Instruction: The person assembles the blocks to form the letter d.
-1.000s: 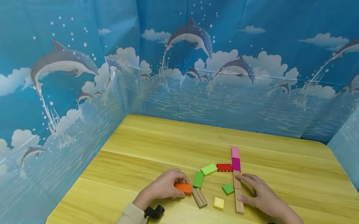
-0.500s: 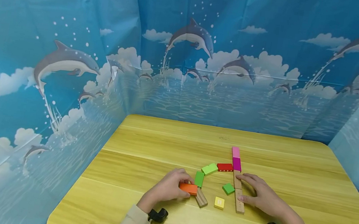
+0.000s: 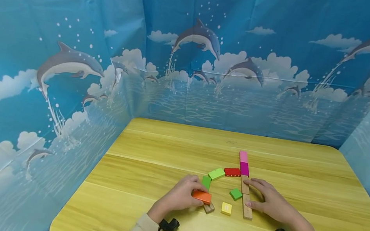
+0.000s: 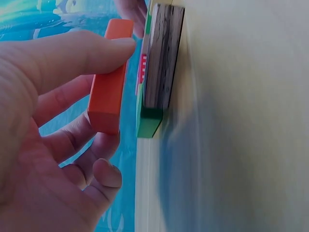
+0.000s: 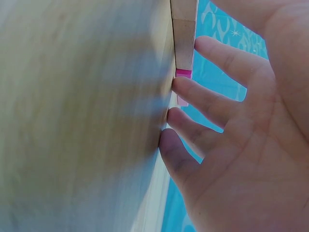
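Observation:
Pinched between the thumb and fingers of my left hand (image 3: 178,196) is an orange block (image 3: 202,197). In the left wrist view the orange block (image 4: 109,89) is raised off the tabletop. From the head view it covers part of a brown grooved wooden block (image 3: 209,208), which lies by a green block (image 3: 206,182). My right hand (image 3: 272,202) rests with spread fingers beside a line of plain wooden blocks (image 3: 247,208), fingertips at their side. In the right wrist view the lower fingertips of that hand (image 5: 227,116) touch the tabletop.
Beyond the plain blocks the line continues with a magenta block (image 3: 244,169) and a pink block (image 3: 243,156). A red block (image 3: 232,172) and a lime block (image 3: 216,174) curve leftward. Inside lie a small green block (image 3: 236,194) and a yellow block (image 3: 226,208).
My left hand has carried the orange block to the right, from beside the brown grooved block to over it. My right hand has stayed by the plain wooden blocks.

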Tool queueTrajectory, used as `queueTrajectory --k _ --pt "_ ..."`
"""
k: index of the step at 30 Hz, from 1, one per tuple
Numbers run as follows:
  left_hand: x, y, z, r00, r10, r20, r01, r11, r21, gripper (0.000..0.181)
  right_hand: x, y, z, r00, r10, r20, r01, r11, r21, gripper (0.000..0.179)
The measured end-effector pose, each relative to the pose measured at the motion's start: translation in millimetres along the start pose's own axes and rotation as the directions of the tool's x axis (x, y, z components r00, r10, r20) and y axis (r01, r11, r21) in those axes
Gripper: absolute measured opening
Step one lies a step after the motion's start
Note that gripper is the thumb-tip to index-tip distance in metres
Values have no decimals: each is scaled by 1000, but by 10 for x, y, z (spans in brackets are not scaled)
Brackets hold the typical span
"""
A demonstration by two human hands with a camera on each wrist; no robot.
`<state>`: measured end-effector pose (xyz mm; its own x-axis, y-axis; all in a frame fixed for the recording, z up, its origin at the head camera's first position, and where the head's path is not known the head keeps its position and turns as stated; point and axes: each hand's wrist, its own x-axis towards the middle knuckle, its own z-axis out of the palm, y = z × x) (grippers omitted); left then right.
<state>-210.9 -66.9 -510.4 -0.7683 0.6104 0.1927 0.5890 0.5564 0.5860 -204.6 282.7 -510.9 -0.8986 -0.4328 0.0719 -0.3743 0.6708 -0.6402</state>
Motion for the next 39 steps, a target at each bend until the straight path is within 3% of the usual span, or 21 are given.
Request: queueTrajectory --k 6,16,30,39 --pt "44 81 69 1000 8 -2 -8 999 32 33 5 -6 -6 1000 -10 3 10 1000 1 72" --pt "136 182 188 995 97 20 -99 983 156 32 7 -11 -16 1000 -3 2 3 1000 -8 74" --pt "211 308 285 994 87 61 -98 971 218 30 16 12 -8 1000 -1 5 1 1000 -12 75" --pt "272 389 385 990 110 89 -131 954 271 33 15 7 -10 1000 -7 2 7 1000 -20 73"
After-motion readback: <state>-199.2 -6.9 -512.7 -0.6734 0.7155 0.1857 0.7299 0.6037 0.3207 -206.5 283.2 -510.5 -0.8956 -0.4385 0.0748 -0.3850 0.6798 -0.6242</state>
